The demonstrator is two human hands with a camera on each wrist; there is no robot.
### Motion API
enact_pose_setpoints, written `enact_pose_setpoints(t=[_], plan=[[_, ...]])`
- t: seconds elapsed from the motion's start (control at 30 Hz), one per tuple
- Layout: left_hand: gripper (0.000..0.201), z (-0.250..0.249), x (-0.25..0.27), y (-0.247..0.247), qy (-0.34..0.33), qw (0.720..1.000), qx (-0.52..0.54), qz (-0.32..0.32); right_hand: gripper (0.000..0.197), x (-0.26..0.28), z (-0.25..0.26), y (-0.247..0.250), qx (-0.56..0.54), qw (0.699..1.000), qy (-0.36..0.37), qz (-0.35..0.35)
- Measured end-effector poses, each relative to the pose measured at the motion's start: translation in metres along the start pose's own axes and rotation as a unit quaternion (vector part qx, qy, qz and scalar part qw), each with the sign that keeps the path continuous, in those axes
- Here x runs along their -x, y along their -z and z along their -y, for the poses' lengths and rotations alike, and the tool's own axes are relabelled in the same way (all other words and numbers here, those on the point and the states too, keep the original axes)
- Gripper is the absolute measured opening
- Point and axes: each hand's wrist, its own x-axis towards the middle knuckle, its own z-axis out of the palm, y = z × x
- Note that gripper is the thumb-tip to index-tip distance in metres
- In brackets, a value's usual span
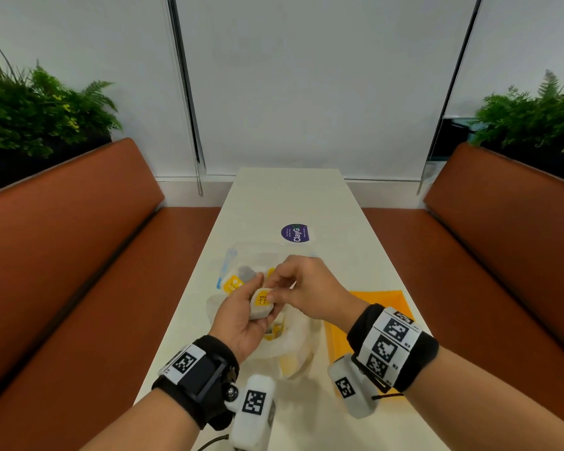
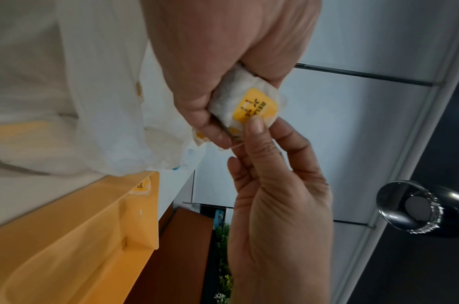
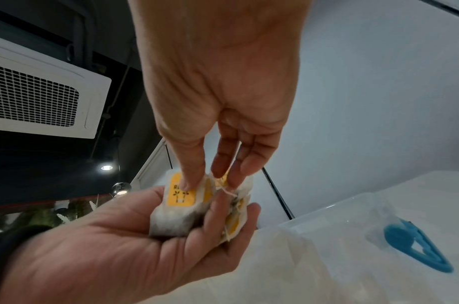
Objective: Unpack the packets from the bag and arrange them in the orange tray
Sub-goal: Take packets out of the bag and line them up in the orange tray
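**Separation of one packet from a held bunch — in progress**

Left hand (image 1: pixel 241 315): palm up above the table (image 1: pixel 293 203), fingers curled round a small bunch of packets (image 3: pixel 197 209), white with yellow labels. Right hand (image 1: pixel 310 288): thumb and fingertips (image 3: pixel 194 176) pinched on the top edge of the front packet (image 2: pixel 249 107); a thin string visible between the packets in the right-wrist view, apparently tying or tangling them.

Bag (image 1: pixel 293 340): white, crumpled, lying on the table beneath both hands, with more yellow-labelled contents showing inside. Clear plastic container (image 1: pixel 258 258) with blue clip just beyond the hands, packets visible in it. Orange tray (image 1: pixel 381 307): on the table at the right, just beside the bag; one packet (image 2: pixel 141 186) seen lying at its far end in the left-wrist view.

Judged stage: early; most packets not yet in the tray.

Recommended conduct of the step:
- Keep the left grip firm on the remaining packets, loose enough to release one.
- Draw the pinched packet upward slowly, watching the string; free any snag before pulling further, since paper of this kind likely tears.
- Carry across to the tray and lay flat, label up, next to the one already there.
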Motion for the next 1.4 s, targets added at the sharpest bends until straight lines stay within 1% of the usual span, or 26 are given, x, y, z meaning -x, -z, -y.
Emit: enact_pose_setpoints(t=[0.1,0.2,0.27,0.33,0.4,0.47,0.53,0.57,0.63,0.73,0.9,1.03,1.13,1.27,1.33,1.4], plan=[[0.019,-0.004,-0.004,0.004,-0.006,1.0,0.0,-0.014,0.012,0.001,0.003,0.005,-0.019,1.0,0.01,-0.002],[0.021,-0.008,-0.006,0.005,-0.011,1.0,0.013,-0.018,0.016,-0.001,0.006,0.013,-0.051,0.999,0.008,0.018],[0.022,-0.009,-0.007,0.007,-0.017,0.999,0.03,-0.023,0.022,-0.004,0.007,0.02,-0.062,0.998,0.004,0.032],[0.021,-0.01,-0.008,0.006,-0.023,0.999,0.039,-0.026,0.025,-0.006,0.007,0.026,-0.061,0.998,-0.008,0.031],[0.018,-0.01,-0.007,0.006,-0.026,0.998,0.037,-0.031,0.021,-0.007,0.004,0.035,-0.038,0.998,-0.031,0.031],[0.02,-0.011,-0.006,0.008,-0.025,0.998,0.036,-0.035,0.019,-0.009,-0.002,0.046,0.037,0.997,-0.054,0.035],[0.03,-0.012,-0.007,0.011,-0.022,0.998,0.037,-0.04,0.015,-0.01,-0.012,0.057,0.142,0.985,-0.079,0.053],[0.032,-0.013,-0.008,0.012,-0.021,0.998,0.038,-0.043,0.013,-0.01,-0.018,0.061,0.197,0.973,-0.096,0.068],[0.03,-0.014,-0.008,0.014,-0.023,0.998,0.039,-0.046,0.015,-0.012,-0.035,0.063,0.288,0.944,-0.134,0.094],[0.022,-0.014,-0.008,0.015,-0.025,0.998,0.035,-0.044,0.018,-0.015,-0.067,0.059,0.35,0.911,-0.189,0.11],[0.019,-0.013,-0.007,0.017,-0.026,0.998,0.033,-0.043,0.018,-0.02,-0.11,0.044,0.389,0.879,-0.243,0.127],[0.022,-0.012,-0.006,0.018,-0.027,0.998,0.033,-0.042,0.017,-0.023,-0.127,0.032,0.411,0.862,-0.265,0.137],[0.024,-0.013,-0.006,0.019,-0.028,0.998,0.034,-0.045,0.017,-0.025,-0.134,0.024,0.422,0.855,-0.27,0.134],[0.022,-0.013,-0.007,0.017,-0.024,0.998,0.037,-0.044,0.017,-0.027,-0.137,0.018,0.442,0.846,-0.273,0.124],[0.021,-0.012,-0.007,0.017,-0.024,0.998,0.038,-0.044,0.014,-0.027,-0.137,0.018,0.441,0.846,-0.273,0.123],[0.02,-0.012,-0.007,0.017,-0.025,0.998,0.036,-0.045,0.016,-0.027,-0.136,0.019,0.429,0.853,-0.272,0.116]])
